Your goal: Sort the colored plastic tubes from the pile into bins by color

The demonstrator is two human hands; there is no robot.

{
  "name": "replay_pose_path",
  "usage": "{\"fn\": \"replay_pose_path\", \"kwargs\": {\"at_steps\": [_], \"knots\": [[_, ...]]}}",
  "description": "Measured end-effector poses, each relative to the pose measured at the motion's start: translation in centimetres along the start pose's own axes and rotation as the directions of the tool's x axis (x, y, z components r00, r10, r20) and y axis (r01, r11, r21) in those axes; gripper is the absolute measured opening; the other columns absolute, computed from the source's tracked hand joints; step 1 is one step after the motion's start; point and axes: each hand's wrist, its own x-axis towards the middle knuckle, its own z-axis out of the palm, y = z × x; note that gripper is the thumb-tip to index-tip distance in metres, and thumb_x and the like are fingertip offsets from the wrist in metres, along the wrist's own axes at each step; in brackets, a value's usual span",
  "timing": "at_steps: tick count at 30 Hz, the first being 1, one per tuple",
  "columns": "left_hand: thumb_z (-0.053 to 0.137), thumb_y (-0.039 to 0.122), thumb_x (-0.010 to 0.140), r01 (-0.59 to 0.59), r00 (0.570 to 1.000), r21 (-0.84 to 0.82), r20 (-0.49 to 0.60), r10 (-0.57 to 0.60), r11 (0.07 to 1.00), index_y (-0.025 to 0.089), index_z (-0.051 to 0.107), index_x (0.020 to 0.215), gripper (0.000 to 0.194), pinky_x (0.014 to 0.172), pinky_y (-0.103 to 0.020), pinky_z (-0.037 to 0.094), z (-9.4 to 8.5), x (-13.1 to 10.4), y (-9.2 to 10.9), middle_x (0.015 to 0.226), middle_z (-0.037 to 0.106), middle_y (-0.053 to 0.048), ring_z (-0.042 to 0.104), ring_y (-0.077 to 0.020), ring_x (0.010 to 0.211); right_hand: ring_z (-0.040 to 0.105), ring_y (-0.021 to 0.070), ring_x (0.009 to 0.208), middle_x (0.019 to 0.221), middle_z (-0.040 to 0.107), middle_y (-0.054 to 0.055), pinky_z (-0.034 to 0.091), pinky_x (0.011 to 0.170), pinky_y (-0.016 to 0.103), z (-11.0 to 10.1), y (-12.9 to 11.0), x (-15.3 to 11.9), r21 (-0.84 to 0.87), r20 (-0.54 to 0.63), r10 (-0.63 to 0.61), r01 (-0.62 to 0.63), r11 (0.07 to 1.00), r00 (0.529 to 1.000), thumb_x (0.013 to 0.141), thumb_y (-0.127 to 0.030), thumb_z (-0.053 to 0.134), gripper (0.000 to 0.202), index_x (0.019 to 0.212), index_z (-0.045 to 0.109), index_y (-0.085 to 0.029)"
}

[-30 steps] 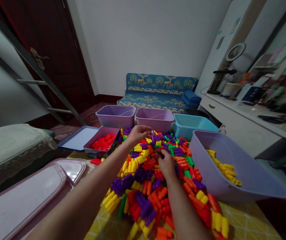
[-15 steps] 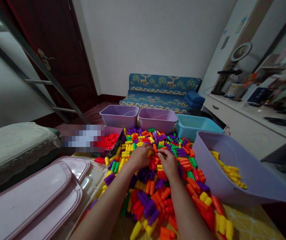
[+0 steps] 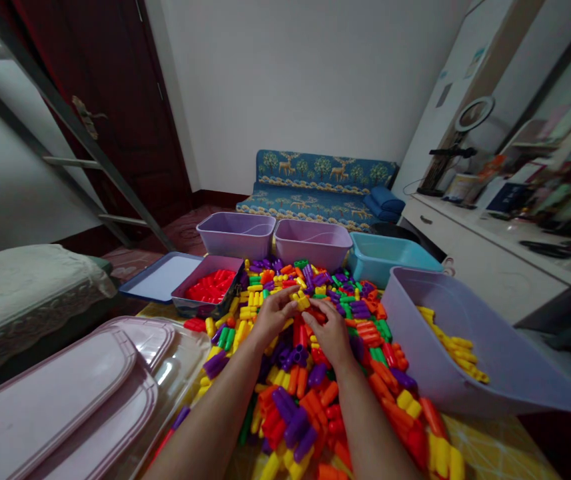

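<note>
My left hand (image 3: 271, 319) grips a yellow plastic toy piece (image 3: 301, 300) between thumb and fingers, above the middle of the pile. Close beside it on the right is my right hand (image 3: 331, 332), its fingers curled towards the yellow piece. What lies between the right fingertips cannot be made out. Under both hands spreads a heap of plastic pieces, with purple ones (image 3: 289, 417), orange ones (image 3: 319, 408) and red ones among the yellow and green. Many look like joined rounded tubes.
Two purple bins (image 3: 238, 239) (image 3: 314, 243) and a blue bin (image 3: 390, 260) line the far side. At right, a larger lilac bin (image 3: 415, 360) holds yellow pieces. A box (image 3: 185, 300) of red pieces stands left, beside its lid (image 3: 160, 277). Pink lids (image 3: 55, 393) lie front left.
My hands have lifted slightly from the pile, and a yellow toy piece now shows in my left hand. The right hand has turned inward and the view has shifted a little.
</note>
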Motion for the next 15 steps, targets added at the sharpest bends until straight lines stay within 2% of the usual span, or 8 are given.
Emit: {"fn": "replay_pose_path", "kwargs": {"at_steps": [5,12,15], "knots": [[0.083,0.033,0.067,0.015,0.995,-0.017,-0.095,-0.016,1.000,0.011,0.069,0.107,0.047,0.068,-0.026,0.057,-0.3,-0.1,0.0,0.103,0.068,-0.013,0.067,-0.0252,0.088,0.063,0.0221,0.100,0.104,0.067,0.010,0.048,0.094,0.037,0.2,0.5,0.1,0.015,-0.037,0.010,-0.010,1.000,0.999,0.085,-0.035,0.061,0.025,0.097,0.069,-0.015],[0.083,0.030,0.068,-0.046,0.994,0.046,-0.092,0.050,0.998,0.010,0.072,0.102,0.041,0.073,-0.023,0.053,-0.7,0.0,0.0,0.104,0.069,-0.013,0.067,-0.0254,0.095,0.063,0.0206,0.094,0.098,0.068,0.008,0.048,0.088,0.033,-0.2,-0.6,0.0,-0.022,-0.061,-0.064,0.063,0.998,0.996,0.085,-0.032,0.061,0.019,0.095,0.069,-0.017],[0.084,0.034,0.068,-0.046,0.996,0.033,-0.071,0.048,0.998,0.010,0.072,0.105,0.047,0.077,-0.025,0.054,-0.7,0.0,0.0,0.104,0.069,-0.013,0.066,-0.0269,0.097,0.064,0.0200,0.090,0.094,0.069,0.007,0.048,0.083,0.031,-0.3,-1.3,-0.1,-0.062,-0.052,-0.068,0.064,0.996,0.996,0.085,-0.032,0.061,0.018,0.095,0.067,-0.018]]}}
